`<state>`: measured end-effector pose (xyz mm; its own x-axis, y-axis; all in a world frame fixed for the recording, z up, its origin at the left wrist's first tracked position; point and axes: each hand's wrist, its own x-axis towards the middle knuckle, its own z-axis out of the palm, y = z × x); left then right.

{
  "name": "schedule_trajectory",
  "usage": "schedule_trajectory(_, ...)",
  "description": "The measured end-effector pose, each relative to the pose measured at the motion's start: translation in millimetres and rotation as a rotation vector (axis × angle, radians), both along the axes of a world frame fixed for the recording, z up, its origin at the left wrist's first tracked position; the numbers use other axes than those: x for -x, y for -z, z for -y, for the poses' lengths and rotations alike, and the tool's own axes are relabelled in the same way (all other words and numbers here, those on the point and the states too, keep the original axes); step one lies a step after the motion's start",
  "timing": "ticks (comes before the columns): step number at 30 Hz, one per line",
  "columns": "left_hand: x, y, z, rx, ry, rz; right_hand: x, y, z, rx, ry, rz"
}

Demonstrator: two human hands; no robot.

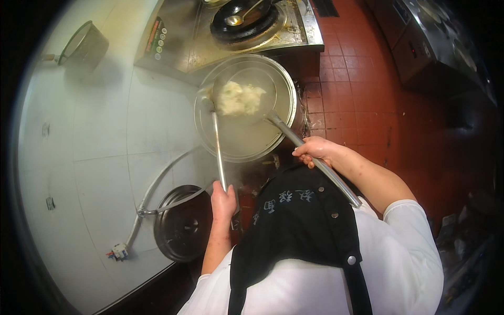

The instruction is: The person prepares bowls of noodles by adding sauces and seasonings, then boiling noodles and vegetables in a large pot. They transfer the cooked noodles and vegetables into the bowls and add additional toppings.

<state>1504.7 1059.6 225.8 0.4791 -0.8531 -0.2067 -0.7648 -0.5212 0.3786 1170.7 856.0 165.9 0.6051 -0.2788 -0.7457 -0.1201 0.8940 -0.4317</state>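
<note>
A large round metal pot (292, 100) of cloudy, steaming liquid stands before me. My right hand (315, 151) grips the thick metal handle (334, 177) of a wide round strainer (271, 82), which lies over the pot with a pale heap of food (240, 98) in it. The steam blurs the food, so its kind is unclear. My left hand (223, 201) is closed around the thin metal handle (218, 145) of a ladle, whose head is at the strainer's left edge, partly lost in the steam.
Beyond the pot is a metal stove (311, 35) with a black wok (240, 31) and a second ladle (234, 20) in it. A mesh basket (88, 43) hangs on the white wall. A round metal lid (183, 236) and a hose (157, 177) are at left.
</note>
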Motion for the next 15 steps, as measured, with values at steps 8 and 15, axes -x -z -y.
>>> schedule_trajectory(8, 12.6, -17.0, -8.0, 0.085, 0.005, 0.225, 6.5, 22.0, 1.7, -0.122, 0.049, 0.115)
schedule_trajectory(15, -9.0, -5.6, -54.2, 0.281, -0.127, 0.202, 54.8, -57.1, -13.8, 0.345, -0.189, -0.002)
